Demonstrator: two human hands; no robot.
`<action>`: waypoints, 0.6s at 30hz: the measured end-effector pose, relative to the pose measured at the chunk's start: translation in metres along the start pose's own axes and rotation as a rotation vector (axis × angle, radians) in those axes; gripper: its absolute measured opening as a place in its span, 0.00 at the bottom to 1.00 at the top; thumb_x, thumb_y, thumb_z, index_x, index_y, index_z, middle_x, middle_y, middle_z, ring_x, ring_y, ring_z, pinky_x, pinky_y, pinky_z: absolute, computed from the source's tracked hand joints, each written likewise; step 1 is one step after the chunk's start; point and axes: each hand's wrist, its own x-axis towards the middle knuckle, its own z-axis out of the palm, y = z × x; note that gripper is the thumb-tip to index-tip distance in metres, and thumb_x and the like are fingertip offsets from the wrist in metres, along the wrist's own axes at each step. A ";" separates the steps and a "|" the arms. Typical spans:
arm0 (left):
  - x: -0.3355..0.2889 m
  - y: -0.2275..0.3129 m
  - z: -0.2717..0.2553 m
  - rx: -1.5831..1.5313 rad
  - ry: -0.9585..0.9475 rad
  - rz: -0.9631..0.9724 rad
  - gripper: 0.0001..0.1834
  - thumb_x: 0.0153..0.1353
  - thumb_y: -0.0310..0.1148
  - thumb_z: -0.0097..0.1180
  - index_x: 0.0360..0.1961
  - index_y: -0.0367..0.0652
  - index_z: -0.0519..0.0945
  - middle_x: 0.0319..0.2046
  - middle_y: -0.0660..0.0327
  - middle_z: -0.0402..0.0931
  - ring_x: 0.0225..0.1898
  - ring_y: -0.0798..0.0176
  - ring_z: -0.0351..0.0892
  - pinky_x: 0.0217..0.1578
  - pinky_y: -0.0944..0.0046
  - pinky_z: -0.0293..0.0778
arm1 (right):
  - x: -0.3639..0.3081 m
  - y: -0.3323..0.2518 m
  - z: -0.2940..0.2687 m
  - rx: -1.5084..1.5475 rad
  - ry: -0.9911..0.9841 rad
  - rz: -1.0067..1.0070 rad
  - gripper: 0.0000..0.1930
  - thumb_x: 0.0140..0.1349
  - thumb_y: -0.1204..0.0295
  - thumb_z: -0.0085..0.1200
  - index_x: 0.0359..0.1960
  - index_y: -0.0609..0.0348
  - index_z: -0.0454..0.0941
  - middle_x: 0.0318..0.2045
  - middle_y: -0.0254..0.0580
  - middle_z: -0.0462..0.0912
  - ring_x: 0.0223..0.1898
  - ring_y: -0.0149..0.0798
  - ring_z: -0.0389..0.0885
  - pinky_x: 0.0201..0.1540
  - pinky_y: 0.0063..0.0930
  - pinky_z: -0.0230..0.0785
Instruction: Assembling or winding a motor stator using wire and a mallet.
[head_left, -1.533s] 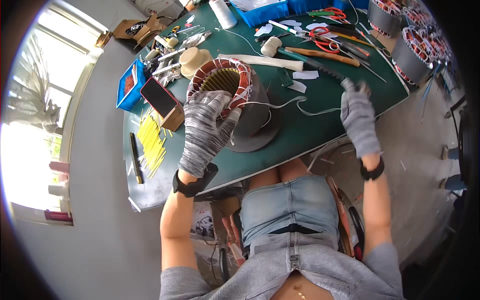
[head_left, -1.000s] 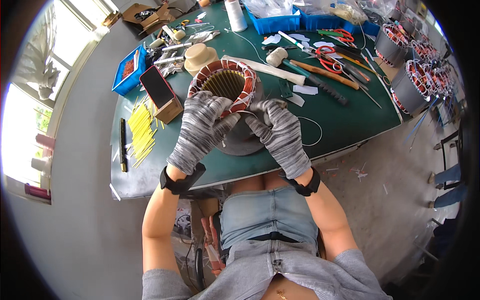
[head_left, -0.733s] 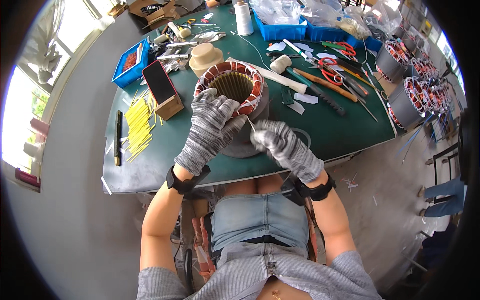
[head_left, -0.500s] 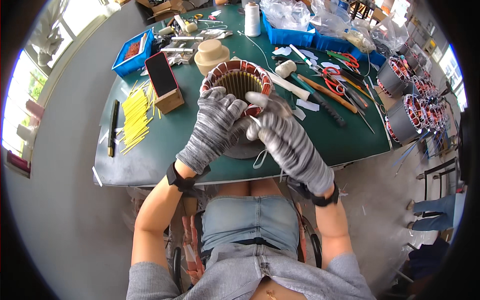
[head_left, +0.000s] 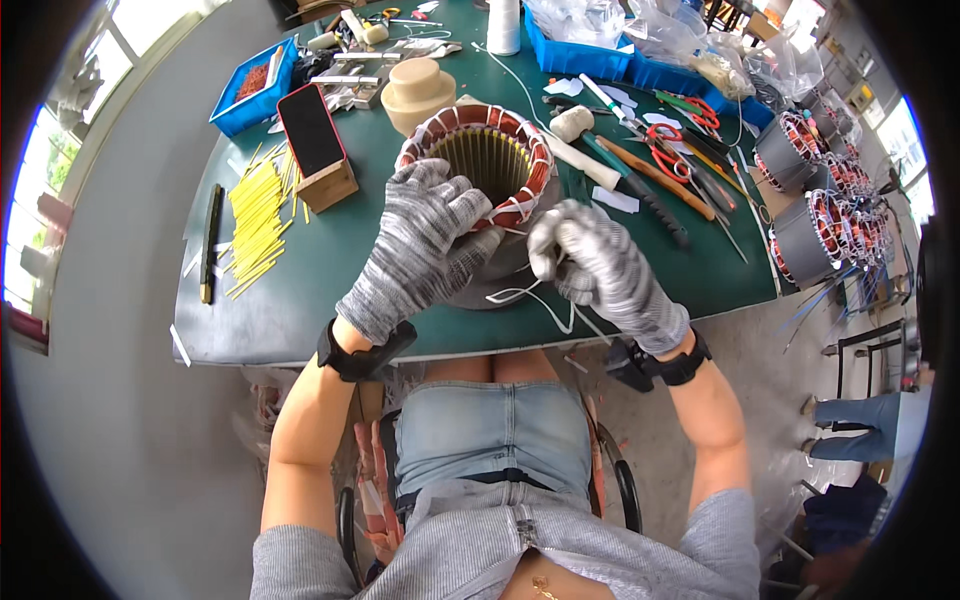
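Observation:
A motor stator (head_left: 540, 160) stands in front of me on the green table, its copper windings laced with white cord around the rim and yellow strips lining the bore. My left hand (head_left: 415, 240), in a grey knitted glove, grips the near left part of that rim, fingers over the top. Just right of the stator, my gloved right hand (head_left: 605, 265) is closed in a pinch on a thin white cord (head_left: 512, 294). The cord loops below the hand near the table's front edge. The pinching fingertips are partly hidden.
Left lie yellow strips (head_left: 260, 220) and a phone (head_left: 312, 130) on a wooden block. Beyond are a cream stepped cylinder (head_left: 415, 95) and a blue bin (head_left: 255, 85). A white mallet (head_left: 580, 140), scissors (head_left: 668, 150) and several tools lie right. More stators (head_left: 805, 240) stand far right.
My right hand has drawn away from the stator rim, right and slightly down, pulling the white cord along. My left hand stays on the rim. The view has shifted slightly.

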 end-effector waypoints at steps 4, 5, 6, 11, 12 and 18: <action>-0.002 -0.004 0.001 0.045 0.083 0.031 0.10 0.44 0.34 0.61 0.27 0.44 0.75 0.26 0.60 0.73 0.42 0.47 0.68 0.50 0.48 0.60 | -0.043 -0.005 -0.008 -0.218 0.372 0.112 0.09 0.62 0.74 0.45 0.41 0.57 0.75 0.32 0.40 0.79 0.30 0.37 0.78 0.36 0.25 0.71; 0.000 -0.004 0.002 0.025 0.084 0.025 0.09 0.44 0.34 0.60 0.27 0.44 0.75 0.26 0.60 0.73 0.43 0.47 0.68 0.50 0.48 0.60 | -0.051 0.002 -0.022 -0.905 0.431 -0.132 0.10 0.61 0.74 0.45 0.42 0.57 0.75 0.33 0.43 0.79 0.33 0.42 0.79 0.37 0.28 0.71; 0.001 -0.003 0.003 0.004 0.086 0.019 0.09 0.44 0.34 0.60 0.26 0.44 0.76 0.25 0.59 0.73 0.43 0.47 0.68 0.51 0.47 0.59 | -0.059 0.015 -0.039 -1.589 0.458 -0.391 0.10 0.61 0.74 0.45 0.43 0.56 0.75 0.34 0.46 0.80 0.35 0.46 0.79 0.39 0.31 0.71; -0.004 0.000 -0.003 -0.001 0.088 -0.008 0.11 0.41 0.26 0.61 0.29 0.43 0.76 0.22 0.62 0.71 0.43 0.50 0.69 0.59 0.48 0.53 | -0.057 0.017 -0.030 -1.169 0.641 -0.208 0.10 0.62 0.75 0.45 0.44 0.60 0.72 0.32 0.48 0.79 0.35 0.50 0.78 0.40 0.35 0.70; -0.005 0.002 -0.001 -0.001 0.091 -0.012 0.11 0.41 0.26 0.61 0.29 0.43 0.76 0.22 0.62 0.71 0.43 0.50 0.69 0.59 0.48 0.53 | -0.053 0.016 -0.029 -1.171 0.635 -0.207 0.10 0.62 0.75 0.45 0.44 0.60 0.72 0.32 0.48 0.79 0.35 0.50 0.78 0.40 0.35 0.70; -0.002 -0.003 0.005 -0.118 0.197 0.057 0.16 0.39 0.25 0.62 0.33 0.48 0.78 0.23 0.64 0.73 0.38 0.53 0.73 0.56 0.47 0.56 | -0.009 0.009 -0.017 -1.066 0.386 -0.518 0.05 0.55 0.80 0.53 0.33 0.61 0.79 0.30 0.41 0.80 0.34 0.40 0.75 0.43 0.29 0.67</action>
